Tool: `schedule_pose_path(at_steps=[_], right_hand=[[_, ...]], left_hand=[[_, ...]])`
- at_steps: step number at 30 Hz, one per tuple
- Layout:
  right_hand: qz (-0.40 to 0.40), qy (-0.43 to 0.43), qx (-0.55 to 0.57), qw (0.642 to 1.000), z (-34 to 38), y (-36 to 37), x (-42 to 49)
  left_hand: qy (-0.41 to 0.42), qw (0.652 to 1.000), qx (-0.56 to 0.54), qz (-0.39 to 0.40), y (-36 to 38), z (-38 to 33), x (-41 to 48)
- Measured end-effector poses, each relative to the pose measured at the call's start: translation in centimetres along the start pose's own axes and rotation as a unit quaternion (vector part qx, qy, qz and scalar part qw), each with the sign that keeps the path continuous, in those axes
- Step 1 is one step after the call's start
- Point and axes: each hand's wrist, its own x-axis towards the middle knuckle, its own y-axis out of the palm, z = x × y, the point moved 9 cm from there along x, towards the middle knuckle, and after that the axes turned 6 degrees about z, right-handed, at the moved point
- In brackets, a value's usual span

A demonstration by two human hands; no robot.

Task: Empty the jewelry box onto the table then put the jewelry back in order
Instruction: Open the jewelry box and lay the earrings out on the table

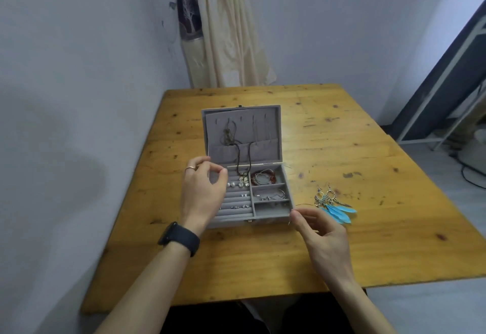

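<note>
The jewelry box [263, 221] is sitting open on the tabletop [342, 149], with pieces lying in its compartments. Your left grip [202, 197] is hovering over the ring rolls [236, 211] with fingertips drawn together; whether it is holding anything cannot be told. Your right grip [323, 239] is pinching a thin hoop [305, 205] at the box's front right corner, near the feather earrings [335, 206].

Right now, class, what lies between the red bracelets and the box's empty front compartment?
The head view shows a middle compartment holding a thin silver bangle between the red bracelets and the empty front compartment.
</note>
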Motion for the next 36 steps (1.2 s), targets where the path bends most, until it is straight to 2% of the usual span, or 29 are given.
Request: schedule_pose_path(at_steps=[4,8,13,18,22,29,33,36], right_hand=[[0.016,0.005,-0.032,0.999,-0.2,-0.2,-0.9],[0.025,-0.012,-0.093,0.995,0.1,-1.1,-2.2],[0.044,-0.019,-0.178,0.983,0.2,-1.7,-2.9],[0.072,0.005,-0.32,0.944,-1.0,-1.2,-1.3],[0.058,0.024,-0.351,0.934,-2.1,-0.9,0.1],[0.035,0.011,-0.388,0.921,-2.3,-0.6,0.3],[0.029,-0.018,-0.34,0.94,-2.0,-1.3,-0.4],[0.029,-0.041,-0.309,0.95,-2.2,-1.8,-1.3]], left_hand=[[-0.043,0.98,-0.178,0.081,1.1,-0.2,-4.0],[-0.051,0.963,-0.216,0.151,4.3,-0.3,-8.4],[-0.071,0.965,-0.167,0.19,8.3,0.7,-12.1],[-0.055,0.984,-0.002,0.17,8.8,0.0,-11.8],[-0.025,0.983,0.105,0.149,9.4,-1.4,-11.1],[-0.025,0.979,0.142,0.147,10.2,-1.6,-10.8],[-0.019,0.985,0.11,0.134,9.5,-1.4,-11.3],[0.016,0.989,0.081,0.123,9.1,-1.0,-11.7]])
